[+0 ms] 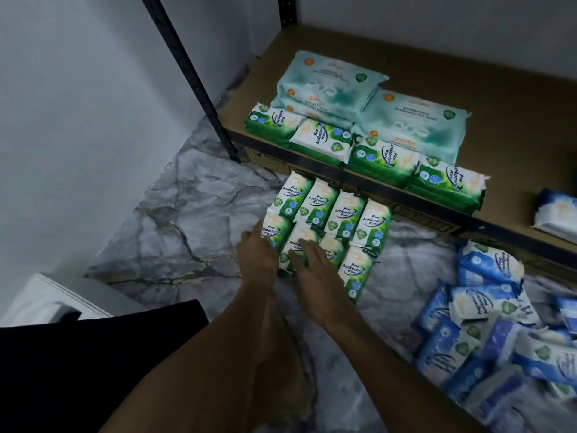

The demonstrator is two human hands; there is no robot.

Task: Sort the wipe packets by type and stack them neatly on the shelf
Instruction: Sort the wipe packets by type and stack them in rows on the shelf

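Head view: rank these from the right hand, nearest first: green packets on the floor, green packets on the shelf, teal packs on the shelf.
From the right hand:
1. Green floor packets: directly under its fingers, on the floor.
2. Green row: on the front edge of the shelf, up and beyond the hand.
3. Teal packs: behind the green row, deeper on the shelf.
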